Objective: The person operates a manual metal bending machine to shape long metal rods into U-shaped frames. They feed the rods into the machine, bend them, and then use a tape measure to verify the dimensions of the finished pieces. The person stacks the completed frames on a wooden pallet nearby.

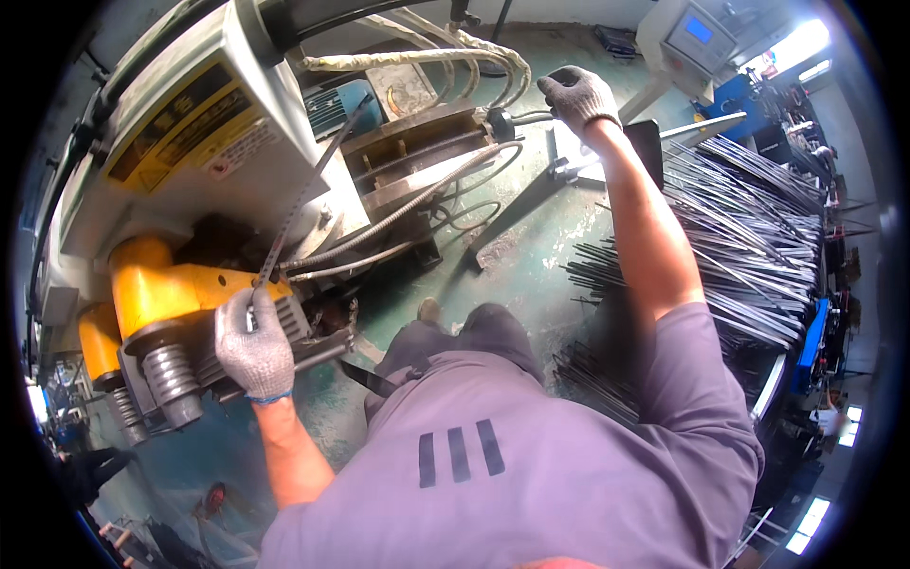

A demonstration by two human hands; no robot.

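Note:
My left hand [254, 349], in a grey knit glove, is closed around the lower end of a thin metal strip [294, 213]. The strip slants up and away, with a row of small dark marks or holes along it. Right beside that hand sits a yellow machine head [194, 284] with a thick coil spring [171, 370] under it. My right hand [578, 97], gloved the same way, is raised far out ahead with its fingers curled in. Whatever those fingers may hold is hidden.
A white machine cabinet [223, 123] with a warning label stands at left. Hoses and cables [417, 213] loop near a metal rail bed [408, 156]. Many thin metal rods [739, 237] lie piled at right. A control box with a blue screen [697, 33] stands at far right.

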